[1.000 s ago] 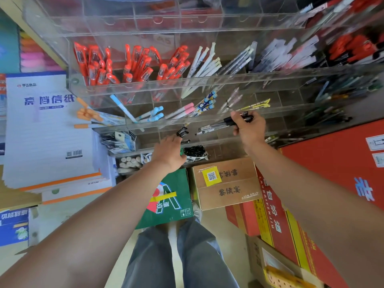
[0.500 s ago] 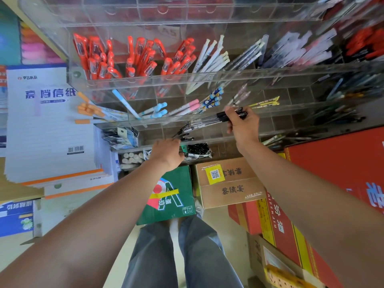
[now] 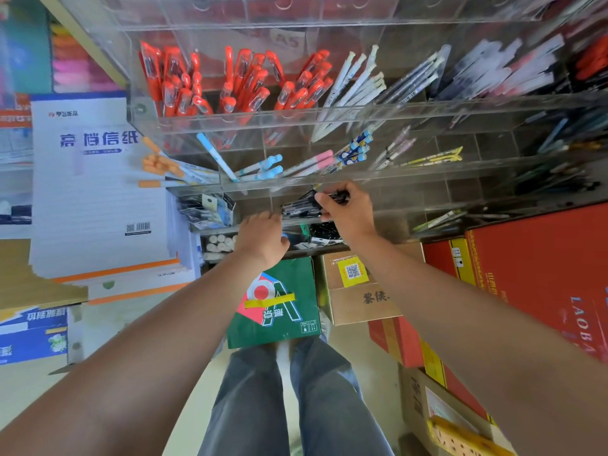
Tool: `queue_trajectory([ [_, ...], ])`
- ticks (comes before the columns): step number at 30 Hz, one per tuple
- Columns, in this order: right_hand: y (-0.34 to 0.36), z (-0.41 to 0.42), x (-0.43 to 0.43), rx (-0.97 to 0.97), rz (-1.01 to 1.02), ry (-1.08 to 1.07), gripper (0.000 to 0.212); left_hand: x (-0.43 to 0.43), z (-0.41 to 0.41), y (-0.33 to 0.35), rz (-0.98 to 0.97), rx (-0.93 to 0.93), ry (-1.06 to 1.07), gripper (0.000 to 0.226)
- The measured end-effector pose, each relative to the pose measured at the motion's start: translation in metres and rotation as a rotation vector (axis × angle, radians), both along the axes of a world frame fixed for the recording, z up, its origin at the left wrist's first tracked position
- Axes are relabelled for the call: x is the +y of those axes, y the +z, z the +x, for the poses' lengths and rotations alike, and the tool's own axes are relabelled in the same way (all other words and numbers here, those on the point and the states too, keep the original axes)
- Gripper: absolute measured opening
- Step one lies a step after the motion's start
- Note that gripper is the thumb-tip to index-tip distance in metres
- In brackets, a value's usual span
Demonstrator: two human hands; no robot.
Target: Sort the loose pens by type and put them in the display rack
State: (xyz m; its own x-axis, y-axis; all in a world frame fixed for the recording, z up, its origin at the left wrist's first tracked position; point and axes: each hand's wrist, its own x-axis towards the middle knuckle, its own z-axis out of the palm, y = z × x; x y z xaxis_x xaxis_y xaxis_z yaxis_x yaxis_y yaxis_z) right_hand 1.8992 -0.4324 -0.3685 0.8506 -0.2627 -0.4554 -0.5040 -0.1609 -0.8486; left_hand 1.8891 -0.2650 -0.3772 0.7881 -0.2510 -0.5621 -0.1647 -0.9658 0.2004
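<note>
Head view: R hand [image 3: 348,210] is clamped on a bundle of black pens [image 3: 301,205] near the cap ends. The pens stick out at its 9 o'clock into a lower cell of the clear display rack [image 3: 329,108]. A sec ago the bundle was higher, approx 1 o'clock of here, in front of the tier above. Now the tips seem inside, so this batch looks nearly filed. L hand [image 3: 263,240] sits at 8 o'clock of the R, fingers hidden, so can't tell its grip. Red pens [image 3: 243,83] & white pens [image 3: 355,77] fill the upper cells.
</note>
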Motion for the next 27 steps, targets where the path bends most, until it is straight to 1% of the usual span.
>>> queue_trajectory([
  [3, -0.007, 0.001, 0.007, 0.027, -0.056, 0.059, 0.013, 0.002, -0.001, 0.0, -0.004, 0.007, 0.002, 0.058],
  [6, -0.017, 0.003, 0.013, 0.018, -0.193, 0.129, 0.022, 0.004, -0.001, 0.0, -0.008, 0.014, -0.009, 0.061],
  [10, -0.014, 0.004, 0.017, -0.003, -0.179, 0.137, 0.017, 0.006, -0.002, -0.002, -0.007, 0.011, -0.043, 0.06],
  [15, -0.015, 0.0, 0.016, -0.031, -0.253, 0.109, 0.01, 0.006, 0.0, -0.004, -0.01, 0.005, -0.051, 0.061],
  [19, -0.015, 0.0, 0.02, -0.009, -0.416, 0.263, 0.013, 0.005, 0.0, -0.001, 0.001, 0.007, -0.068, 0.061],
  [21, -0.016, 0.002, 0.024, 0.003, -0.465, 0.284, 0.016, 0.006, 0.001, 0.0, -0.016, 0.009, -0.056, 0.061],
  [24, -0.018, 0.003, 0.027, 0.018, -0.421, 0.235, 0.018, 0.01, 0.002, 0.002, -0.048, 0.001, -0.043, 0.06],
  [27, -0.018, -0.001, 0.027, 0.0, -0.403, 0.25, 0.013, 0.016, 0.001, 0.008, -0.074, -0.015, -0.029, 0.058],
])
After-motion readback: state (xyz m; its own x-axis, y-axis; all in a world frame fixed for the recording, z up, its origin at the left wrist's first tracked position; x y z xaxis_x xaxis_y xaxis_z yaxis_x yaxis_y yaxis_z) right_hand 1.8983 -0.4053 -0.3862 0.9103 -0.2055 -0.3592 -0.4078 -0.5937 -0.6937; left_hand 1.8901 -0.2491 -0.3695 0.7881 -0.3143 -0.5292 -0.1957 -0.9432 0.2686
